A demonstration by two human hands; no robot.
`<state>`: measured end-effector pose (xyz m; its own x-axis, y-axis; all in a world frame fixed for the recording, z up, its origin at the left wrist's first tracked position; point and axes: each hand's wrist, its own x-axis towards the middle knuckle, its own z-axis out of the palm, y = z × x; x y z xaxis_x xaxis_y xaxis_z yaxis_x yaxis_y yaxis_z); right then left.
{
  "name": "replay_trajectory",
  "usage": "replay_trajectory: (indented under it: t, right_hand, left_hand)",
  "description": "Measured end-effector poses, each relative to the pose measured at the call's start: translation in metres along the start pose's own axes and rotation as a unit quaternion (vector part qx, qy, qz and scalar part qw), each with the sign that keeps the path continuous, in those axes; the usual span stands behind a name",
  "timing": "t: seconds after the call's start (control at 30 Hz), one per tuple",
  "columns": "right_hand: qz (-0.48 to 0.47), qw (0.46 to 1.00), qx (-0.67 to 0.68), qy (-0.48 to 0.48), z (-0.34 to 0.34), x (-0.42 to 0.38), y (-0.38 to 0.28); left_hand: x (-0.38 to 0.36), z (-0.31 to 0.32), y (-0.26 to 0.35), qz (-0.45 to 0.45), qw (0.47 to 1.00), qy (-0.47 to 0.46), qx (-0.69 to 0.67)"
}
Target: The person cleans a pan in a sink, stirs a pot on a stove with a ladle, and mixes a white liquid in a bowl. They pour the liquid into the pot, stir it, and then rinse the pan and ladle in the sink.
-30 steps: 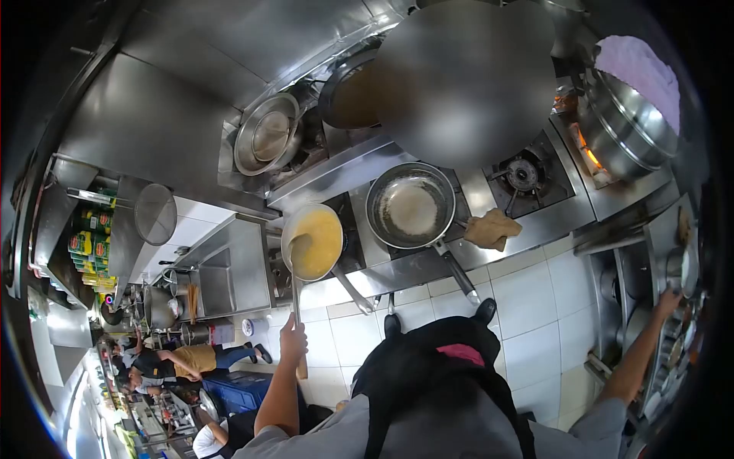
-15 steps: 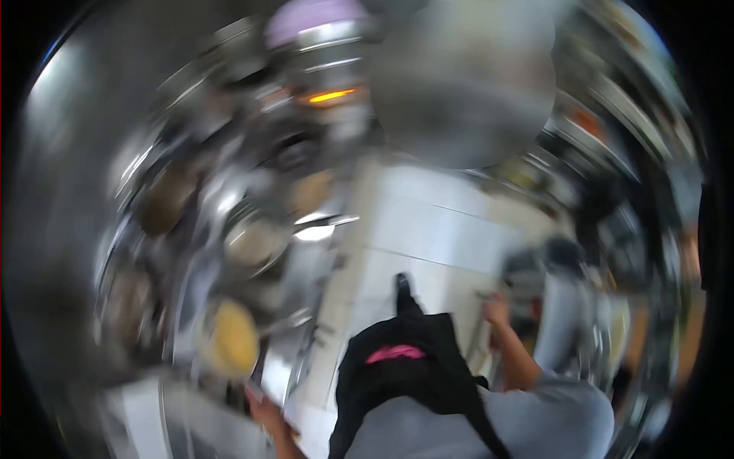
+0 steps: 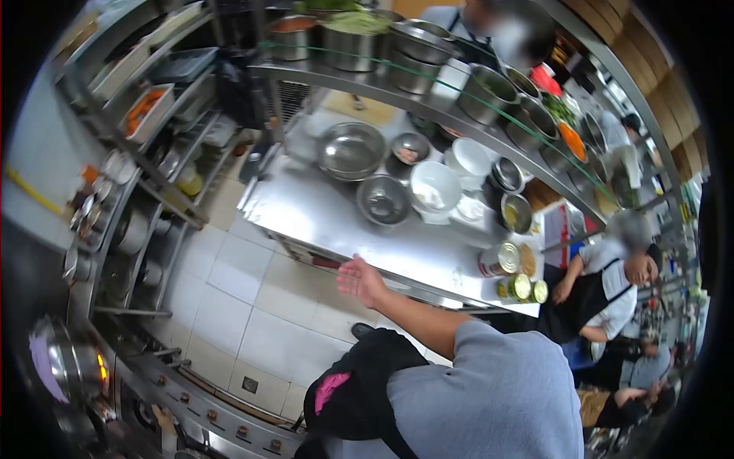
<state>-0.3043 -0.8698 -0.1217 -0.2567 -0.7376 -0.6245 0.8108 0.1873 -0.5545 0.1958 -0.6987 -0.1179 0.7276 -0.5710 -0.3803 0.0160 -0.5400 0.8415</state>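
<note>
My right hand (image 3: pixel 361 281) reaches out with its fingers stretched and holds nothing. It is over the floor, just short of the near edge of a steel work table (image 3: pixel 298 218). On that table stand a wide steel bowl (image 3: pixel 351 151), a smaller steel bowl (image 3: pixel 383 200), and white bowls (image 3: pixel 435 187). A large can (image 3: pixel 499 260) and two smaller green-labelled cans (image 3: pixel 514 288) are close to the table's right end. My left hand does not show.
Steel pots (image 3: pixel 355 38) with food line the shelf above the table. A stove (image 3: pixel 222 417) with a lit burner is at lower left, and a storage rack (image 3: pixel 141 229) at left. A co-worker in a black apron (image 3: pixel 585 294) is at right; others are behind.
My view has swung from the stove towards the work table, and the blur has eased. My right hand now reaches towards the table. My left hand has left the view.
</note>
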Motion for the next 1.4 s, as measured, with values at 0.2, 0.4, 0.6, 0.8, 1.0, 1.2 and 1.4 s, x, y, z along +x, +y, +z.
replay_trajectory:
  t: [0.2,0.4,0.6,0.8,1.0,1.2,1.4]
  right_hand:
    - [-0.159,0.932,0.271,0.178,-0.150,0.002,-0.094]
    - [-0.299,0.837,0.338,0.310,-0.236,-0.003,-0.204]
    - [-0.385,0.734,0.418,0.373,-0.336,0.018,-0.303]
    - [-0.327,0.784,-0.007,0.528,-0.471,0.073,-0.317]
    - [-0.380,0.753,0.360,0.399,-0.385,0.032,-0.328]
    - [-0.438,0.779,0.316,0.319,-0.324,0.004,-0.305]
    - [-0.375,0.860,0.248,0.239,-0.340,0.052,-0.281]
  left_hand:
    - [-0.030,0.051,0.006,-0.017,0.996,-0.079,0.033]
    - [-0.053,0.079,0.009,-0.027,0.991,-0.119,0.045]
    - [-0.070,0.065,0.007,-0.044,0.993,-0.105,0.031]
    - [-0.089,0.020,-0.008,-0.076,0.995,-0.060,-0.008]
    - [-0.103,-0.041,-0.032,-0.110,0.992,-0.010,-0.055]
    - [-0.118,-0.135,-0.067,-0.145,0.979,0.061,-0.134]
    - [-0.147,-0.271,-0.153,-0.091,0.876,0.007,-0.473]
